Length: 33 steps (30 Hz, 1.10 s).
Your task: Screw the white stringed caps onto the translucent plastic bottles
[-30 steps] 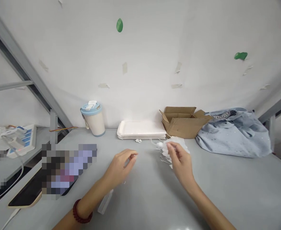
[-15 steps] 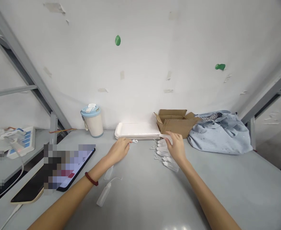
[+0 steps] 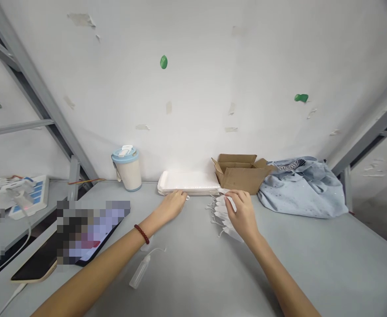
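Note:
My left hand (image 3: 173, 205) rests at the front edge of the stacked white sleeves, its fingers closed. A small white looped piece (image 3: 187, 198) shows at its fingertips; what they grip is mostly hidden. My right hand (image 3: 242, 210) is closed over the far end of a row of small clear squeeze bottles (image 3: 232, 232) with thin curved tips. Its thumb and fingers pinch a bottle (image 3: 224, 191), mostly covered by the hand. Another squeeze bottle (image 3: 140, 273) lies near my left forearm, and a further one (image 3: 146, 245) is partly hidden behind that wrist.
The stack of white sleeves (image 3: 190, 180) lies against the wall. An open cardboard box (image 3: 246, 178) and a light blue cloth bag (image 3: 302, 193) stand to the right. A lidded cup (image 3: 129, 169), phones (image 3: 35, 264) and a power strip (image 3: 37, 198) are on the left.
My left hand has moved right, covering more of the small white piece. My right hand stays by the bottle row, with its bottle now more hidden. The view has shifted slightly.

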Motion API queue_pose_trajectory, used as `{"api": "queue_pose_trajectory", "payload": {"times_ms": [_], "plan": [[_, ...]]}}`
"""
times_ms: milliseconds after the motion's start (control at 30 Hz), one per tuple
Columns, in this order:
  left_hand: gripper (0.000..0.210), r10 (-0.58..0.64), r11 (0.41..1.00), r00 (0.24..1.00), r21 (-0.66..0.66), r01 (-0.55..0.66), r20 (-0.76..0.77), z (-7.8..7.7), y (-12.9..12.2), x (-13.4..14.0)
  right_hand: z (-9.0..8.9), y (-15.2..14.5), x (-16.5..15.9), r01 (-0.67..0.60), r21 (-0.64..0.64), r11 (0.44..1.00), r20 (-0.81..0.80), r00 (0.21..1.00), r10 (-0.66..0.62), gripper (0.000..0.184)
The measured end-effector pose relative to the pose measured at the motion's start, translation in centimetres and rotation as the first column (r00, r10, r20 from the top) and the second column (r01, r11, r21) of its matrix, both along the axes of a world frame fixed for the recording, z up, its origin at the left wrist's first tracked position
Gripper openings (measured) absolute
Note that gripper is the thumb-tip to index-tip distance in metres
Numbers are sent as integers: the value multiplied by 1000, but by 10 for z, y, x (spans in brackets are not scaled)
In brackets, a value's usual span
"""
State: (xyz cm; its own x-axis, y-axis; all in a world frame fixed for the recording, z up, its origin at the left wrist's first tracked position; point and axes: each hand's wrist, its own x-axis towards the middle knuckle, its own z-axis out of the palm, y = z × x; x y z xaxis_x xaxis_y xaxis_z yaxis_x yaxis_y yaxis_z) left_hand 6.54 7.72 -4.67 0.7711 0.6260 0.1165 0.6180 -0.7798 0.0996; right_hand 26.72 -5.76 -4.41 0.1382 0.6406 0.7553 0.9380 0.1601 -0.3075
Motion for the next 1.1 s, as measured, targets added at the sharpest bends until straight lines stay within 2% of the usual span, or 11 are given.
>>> {"api": "queue_pose_trajectory", "payload": {"times_ms": [100, 200, 367, 467, 533, 733, 867, 967, 1033, 1100], "plan": [[18, 23, 999, 1000, -27, -23, 12, -3, 1, 1, -1, -1, -9, -56, -17, 998, 18, 998, 57, 17], [26, 48, 995, 999, -85, -46, 20, -5, 4, -1, -4, -2, -22, -128, -51, 990, 37, 991, 130, 18], [24, 85, 976, 995, -203, -74, 49, -4, 12, -13, -6, -10, -51, -271, -134, 953, 65, 958, 281, 17], [17, 125, 972, 986, -211, -99, 109, -1, 15, -23, -6, -16, -67, -344, -218, 913, 85, 926, 369, 17], [19, 129, 974, 980, -205, -96, 153, 0, 16, -27, -5, -19, -76, -375, -263, 889, 87, 908, 409, 18], [21, 79, 975, 977, -219, -34, 200, -6, 10, -24, -5, -24, -102, -451, -293, 843, 35, 876, 481, 18], [16, 73, 965, 977, -262, -19, 200, -4, 4, -27, -3, -34, -123, -549, -374, 748, -70, 821, 567, 16], [11, 101, 951, 973, -308, -33, 208, 5, -3, -36, -3, -42, -139, -604, -490, 629, -198, 780, 594, 26], [14, 124, 942, 966, -332, -42, 228, 14, -9, -44, -6, -44, -150, -613, -561, 556, -225, 760, 610, 36], [22, 148, 936, 954, -347, -50, 261, 23, -17, -51, -11, -44, -162, -596, -597, 538, -169, 749, 641, 40]]}}
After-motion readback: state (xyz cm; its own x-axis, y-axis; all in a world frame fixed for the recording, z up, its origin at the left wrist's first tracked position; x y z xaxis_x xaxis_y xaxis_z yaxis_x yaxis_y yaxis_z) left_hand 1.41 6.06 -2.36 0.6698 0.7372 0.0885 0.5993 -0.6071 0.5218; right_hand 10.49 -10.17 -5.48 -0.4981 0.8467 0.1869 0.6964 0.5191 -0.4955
